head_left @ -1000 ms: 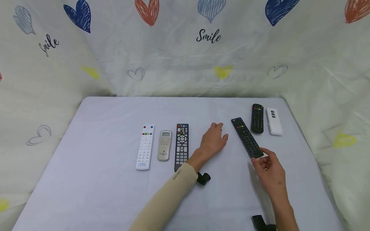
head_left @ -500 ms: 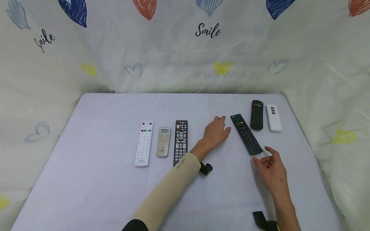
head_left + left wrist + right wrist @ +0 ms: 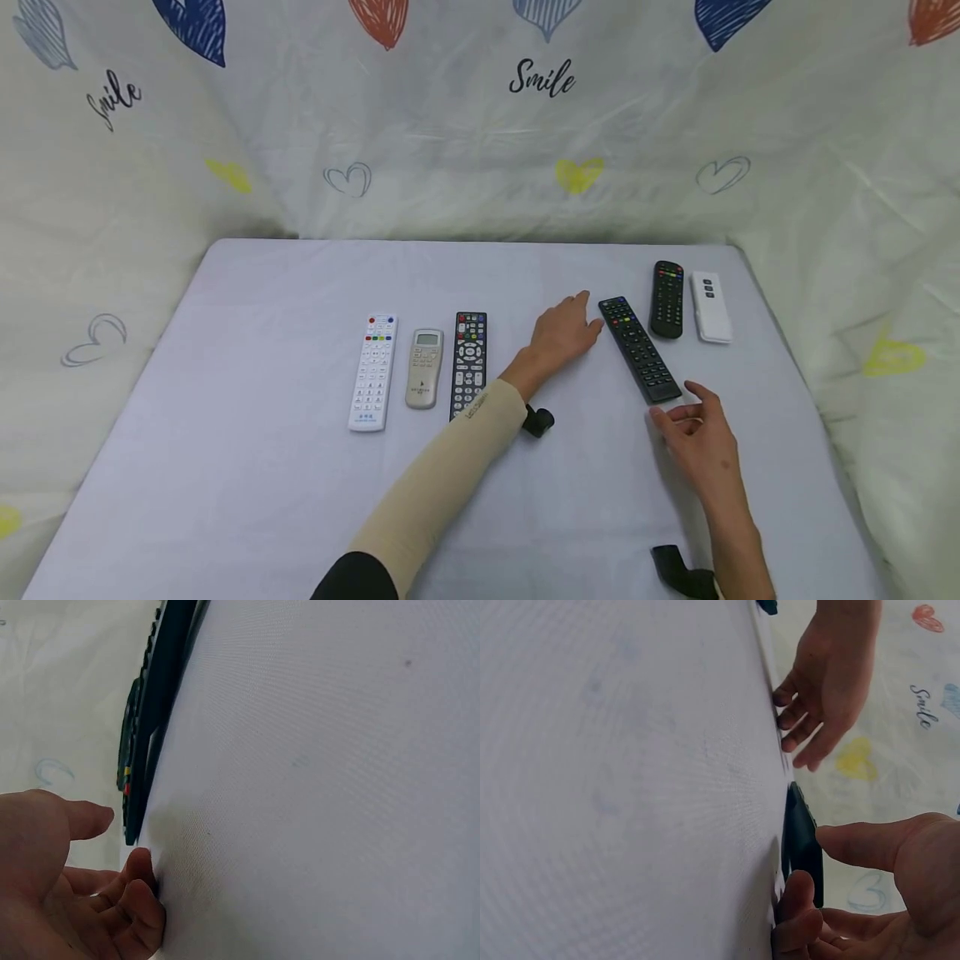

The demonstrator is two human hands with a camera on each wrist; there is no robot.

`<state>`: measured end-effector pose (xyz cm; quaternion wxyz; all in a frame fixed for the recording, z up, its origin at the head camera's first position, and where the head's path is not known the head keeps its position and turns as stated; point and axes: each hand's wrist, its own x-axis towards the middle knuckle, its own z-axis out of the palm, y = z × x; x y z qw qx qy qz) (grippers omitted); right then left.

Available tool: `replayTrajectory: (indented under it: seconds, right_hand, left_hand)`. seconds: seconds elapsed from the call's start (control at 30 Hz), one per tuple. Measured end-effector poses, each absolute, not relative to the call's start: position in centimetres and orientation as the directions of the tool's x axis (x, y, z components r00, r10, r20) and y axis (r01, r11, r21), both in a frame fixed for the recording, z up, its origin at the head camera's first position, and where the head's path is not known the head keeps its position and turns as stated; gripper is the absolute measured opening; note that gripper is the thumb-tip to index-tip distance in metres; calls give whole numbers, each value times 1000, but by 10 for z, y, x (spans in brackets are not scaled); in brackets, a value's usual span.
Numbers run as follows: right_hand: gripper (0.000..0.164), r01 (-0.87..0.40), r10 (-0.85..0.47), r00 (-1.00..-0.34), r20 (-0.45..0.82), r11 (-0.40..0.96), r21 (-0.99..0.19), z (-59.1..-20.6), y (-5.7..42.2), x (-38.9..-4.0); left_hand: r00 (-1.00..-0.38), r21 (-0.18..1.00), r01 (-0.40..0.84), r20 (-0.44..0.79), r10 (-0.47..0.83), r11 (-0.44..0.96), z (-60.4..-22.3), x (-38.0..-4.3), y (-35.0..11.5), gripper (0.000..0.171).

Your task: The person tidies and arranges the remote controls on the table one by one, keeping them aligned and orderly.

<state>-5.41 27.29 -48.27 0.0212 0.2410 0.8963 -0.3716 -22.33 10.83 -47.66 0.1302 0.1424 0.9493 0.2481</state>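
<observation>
On your worktop, left of centre, three remotes lie side by side. Your left hand is between them and a slanted remote, whose near end lies just ahead of your right hand. Beyond it, rightward, two remotes lie side by side near the far right corner.

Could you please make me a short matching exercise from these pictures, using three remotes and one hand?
Column one:
1. remote with a screen
2. slanted remote
3. three-button remote
4. left hand

Column two:
A. white, farthest right
B. extending from a beige sleeve
C. black, near end beside the right hand
D. greyish beige, second from left

Pairs: 1-D, 2-C, 3-A, 4-B
</observation>
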Motion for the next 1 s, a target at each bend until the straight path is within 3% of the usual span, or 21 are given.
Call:
replayTrajectory:
  seconds: [0.63, 1.0]
  right_hand:
    - [71, 447, 390, -889, -238, 635, -629, -482, 273, -55]
    - [65, 423, 375, -901, -216, 656, -626, -483, 272, -55]
  left_hand:
    - [-910, 482, 233, -197, 364, 844, -476, -230, 120, 59]
    - [-914, 600, 194, -177, 366, 776, -481, -233, 115, 55]
